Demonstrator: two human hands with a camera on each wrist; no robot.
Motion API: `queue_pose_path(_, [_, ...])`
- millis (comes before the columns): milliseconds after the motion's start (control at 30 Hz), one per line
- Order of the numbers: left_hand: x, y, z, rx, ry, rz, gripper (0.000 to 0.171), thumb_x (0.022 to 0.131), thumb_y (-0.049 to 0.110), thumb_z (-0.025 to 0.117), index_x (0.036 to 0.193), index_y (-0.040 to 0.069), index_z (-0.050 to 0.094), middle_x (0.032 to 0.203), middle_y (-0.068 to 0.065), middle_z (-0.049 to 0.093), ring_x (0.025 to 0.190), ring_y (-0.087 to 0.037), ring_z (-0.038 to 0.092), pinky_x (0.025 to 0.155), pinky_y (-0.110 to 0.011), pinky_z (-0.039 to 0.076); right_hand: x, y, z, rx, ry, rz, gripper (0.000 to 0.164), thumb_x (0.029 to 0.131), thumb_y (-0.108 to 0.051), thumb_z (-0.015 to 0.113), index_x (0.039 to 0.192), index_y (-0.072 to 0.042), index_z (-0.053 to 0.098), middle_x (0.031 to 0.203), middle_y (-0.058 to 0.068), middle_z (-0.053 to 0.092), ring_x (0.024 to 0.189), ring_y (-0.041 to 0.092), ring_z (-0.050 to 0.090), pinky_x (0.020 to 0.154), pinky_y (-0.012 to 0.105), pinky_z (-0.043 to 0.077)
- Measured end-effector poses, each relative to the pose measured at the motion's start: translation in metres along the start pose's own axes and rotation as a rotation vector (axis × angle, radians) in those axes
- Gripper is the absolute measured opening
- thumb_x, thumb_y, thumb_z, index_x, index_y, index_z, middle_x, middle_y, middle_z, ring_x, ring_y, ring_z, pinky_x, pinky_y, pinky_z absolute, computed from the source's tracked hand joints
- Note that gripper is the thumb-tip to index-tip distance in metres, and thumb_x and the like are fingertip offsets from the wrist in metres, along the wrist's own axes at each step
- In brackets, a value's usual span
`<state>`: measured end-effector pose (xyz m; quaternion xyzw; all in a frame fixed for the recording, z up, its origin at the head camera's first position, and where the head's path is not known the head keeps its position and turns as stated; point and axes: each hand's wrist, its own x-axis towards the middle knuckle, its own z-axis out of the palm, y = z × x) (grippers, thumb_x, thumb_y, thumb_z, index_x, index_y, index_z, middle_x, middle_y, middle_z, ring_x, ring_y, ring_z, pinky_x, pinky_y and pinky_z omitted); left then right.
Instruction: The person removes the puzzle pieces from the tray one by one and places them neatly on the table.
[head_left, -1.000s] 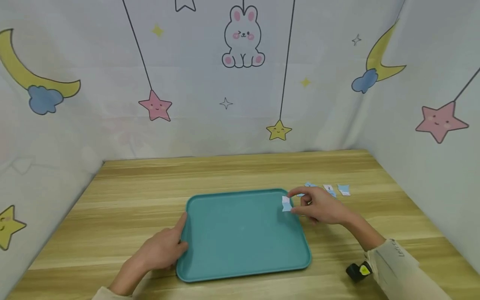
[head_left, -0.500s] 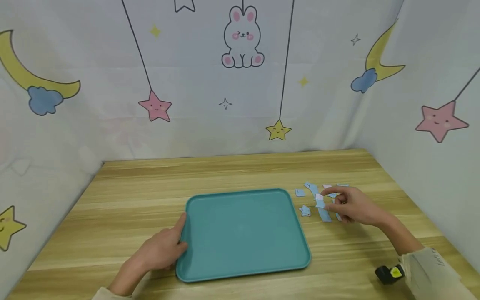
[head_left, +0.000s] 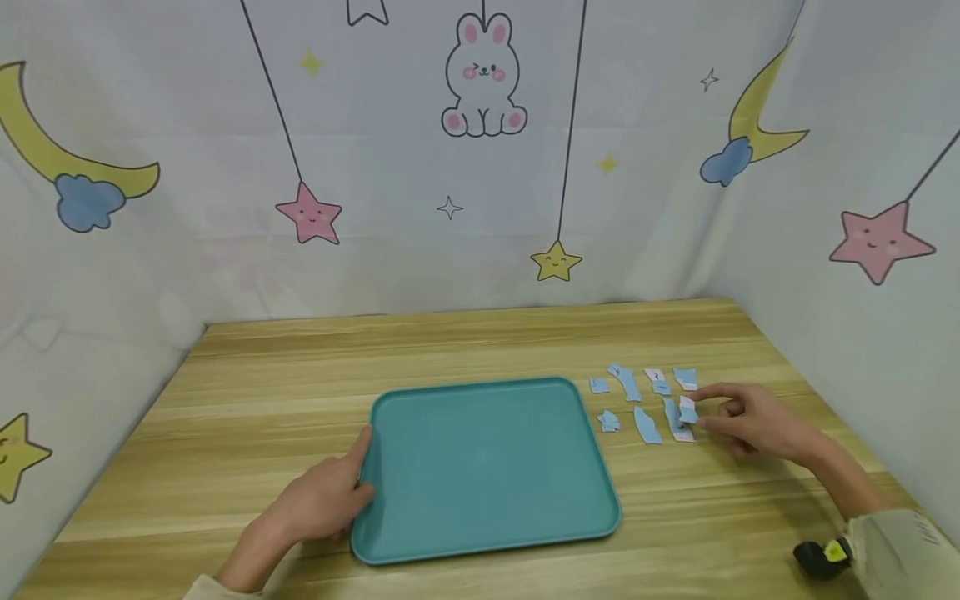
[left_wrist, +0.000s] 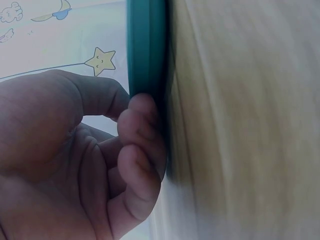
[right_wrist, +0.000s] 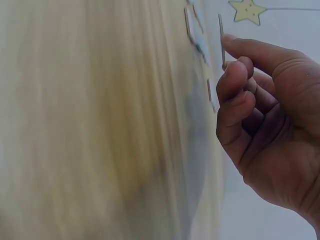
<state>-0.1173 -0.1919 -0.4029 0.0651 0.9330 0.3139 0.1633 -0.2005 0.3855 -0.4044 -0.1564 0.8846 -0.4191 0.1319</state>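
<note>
My left hand (head_left: 318,500) grips the left rim of a teal rectangular tray (head_left: 487,467), which lies on the wooden table. In the left wrist view, curled fingertips (left_wrist: 137,165) sit right at the tray's edge. My right hand (head_left: 761,421) pinches a small, thin, pale blue and pinkish-white puzzle piece (head_left: 687,410) between thumb and index finger. In the right wrist view the held piece (right_wrist: 222,42) appears edge-on, above the tabletop. In the head view it overlaps a longer blue and white puzzle piece (head_left: 671,419) lying beneath.
Several more puzzle pieces lie in two rough rows right of the tray, among them a square one (head_left: 599,386) and a strip (head_left: 647,425). A black device (head_left: 821,560) is at the right wrist. A printed cloth backdrop (head_left: 405,250) borders the wooden table (head_left: 315,358).
My right hand has carried the pinched puzzle piece rightward from the tray's upper right corner to over the loose pieces. The left hand and the tray have stayed put.
</note>
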Motion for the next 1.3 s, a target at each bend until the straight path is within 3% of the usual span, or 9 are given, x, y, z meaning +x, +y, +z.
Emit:
queue_pose_path(400, [0.0,-0.002,-0.002,0.006,-0.006,-0.017,0.083,0.1,0.007,0.054,0.166,-0.009,0.006,0.055,-0.007,0.059,0.041,-0.017,0.054,0.045,-0.032,0.043,-0.001,0.014,-0.013,-0.042,-0.018,-0.033,0.049,0.104,-0.013,0.065,0.143,0.014,0.052,0.061,0.003,0.056,0.043,0.009,0.05,0.042,0.031,0.045])
queue_pose_path(1000, [0.0,-0.006,-0.003,0.014,0.001,-0.036,0.083,0.1,0.007,0.054,0.166,-0.009,0.006,0.057,-0.007,0.059,0.041,-0.018,0.054,0.045,-0.031,0.043,0.007,0.014,-0.013,-0.105,-0.046,-0.057,0.049,0.103,-0.013,0.066,0.143,0.013,0.053,0.061,-0.002,0.052,0.044,0.006,0.049,0.043,0.031,0.047])
queue_pose_path(1133, [-0.001,-0.006,-0.004,0.053,0.016,-0.035,0.081,0.1,0.009,0.055,0.166,-0.008,0.011,0.056,-0.005,0.058,0.042,-0.016,0.053,0.045,-0.031,0.041,0.004,0.002,-0.006,-0.162,0.068,-0.076,0.053,0.103,-0.017,0.067,0.146,0.01,0.052,0.067,0.001,0.056,0.047,0.005,0.046,0.044,0.03,0.045])
queue_pose_path(1300, [-0.002,-0.003,-0.014,0.19,0.105,-0.031,0.075,0.106,0.027,0.058,0.165,-0.005,0.025,0.064,0.0,0.056,0.052,-0.015,0.05,0.049,-0.032,0.037,0.005,-0.036,0.014,-0.41,0.32,-0.152,0.045,0.103,-0.027,0.069,0.138,0.0,0.064,0.078,-0.001,0.066,0.061,0.004,0.051,0.055,0.026,0.044])
